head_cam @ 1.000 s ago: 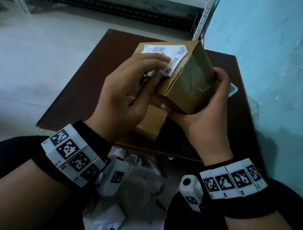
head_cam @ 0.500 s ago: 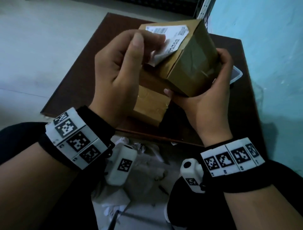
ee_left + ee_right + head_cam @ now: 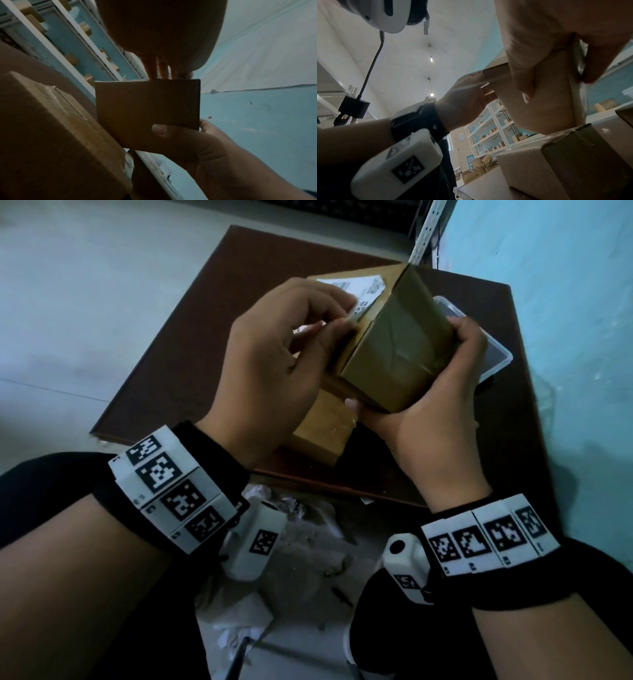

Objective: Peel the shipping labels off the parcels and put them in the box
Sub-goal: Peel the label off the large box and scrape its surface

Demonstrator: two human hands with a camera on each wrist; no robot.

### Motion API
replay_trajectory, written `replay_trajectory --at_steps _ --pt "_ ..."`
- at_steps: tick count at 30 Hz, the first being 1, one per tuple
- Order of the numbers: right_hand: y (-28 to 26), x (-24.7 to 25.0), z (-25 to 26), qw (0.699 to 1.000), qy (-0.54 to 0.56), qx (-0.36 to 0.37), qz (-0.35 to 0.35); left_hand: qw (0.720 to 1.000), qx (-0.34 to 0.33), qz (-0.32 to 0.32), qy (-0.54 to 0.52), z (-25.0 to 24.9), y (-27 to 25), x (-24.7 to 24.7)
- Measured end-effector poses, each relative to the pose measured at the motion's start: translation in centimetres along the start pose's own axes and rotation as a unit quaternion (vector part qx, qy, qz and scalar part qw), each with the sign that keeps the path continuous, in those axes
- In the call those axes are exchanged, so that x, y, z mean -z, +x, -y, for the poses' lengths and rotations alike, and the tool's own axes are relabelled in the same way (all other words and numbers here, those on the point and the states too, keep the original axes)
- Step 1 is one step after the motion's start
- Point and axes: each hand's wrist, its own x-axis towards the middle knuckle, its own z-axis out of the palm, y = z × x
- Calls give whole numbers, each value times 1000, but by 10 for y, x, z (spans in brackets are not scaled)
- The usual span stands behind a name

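My right hand (image 3: 440,402) grips a small brown taped parcel (image 3: 394,357) above the table, thumb under its near face and fingers round the far side. A white shipping label (image 3: 364,285) is stuck on the parcel's top face. My left hand (image 3: 342,316) pinches the label's near corner, which is lifted a little off the cardboard. In the left wrist view the parcel (image 3: 147,111) shows its plain side below my left fingertips (image 3: 154,70). A clear plastic box (image 3: 495,350) sits behind the parcel, partly hidden by my right hand.
A second brown parcel (image 3: 322,433) lies on the dark brown table (image 3: 191,344) just under my hands. A blue wall (image 3: 565,337) runs close along the right. Crumpled paper and plastic scraps (image 3: 301,542) lie on the floor between my knees.
The raised label corner has come back down towards the parcel, and my left fingers now pinch it low at the edge. The parcel has tilted slightly in my right hand.
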Motion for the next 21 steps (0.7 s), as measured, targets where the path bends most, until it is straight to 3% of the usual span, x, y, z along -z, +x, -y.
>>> replay_trajectory --at_steps 7,11,14,21 --pt "0 0 -5 1000 12 -13 -3 983 113 -19 -141 -9 -4 -4" --pt "-2 -2 -4 1000 0 3 -13 995 70 0 -75 -4 -3 -5" --pt "-3 -3 -4 1000 -7 9 -15 996 73 -8 -51 1 -4 -6" --pt "0 -4 -6 996 -10 76 -39 966 146 -43 -209 -12 -2 -4"
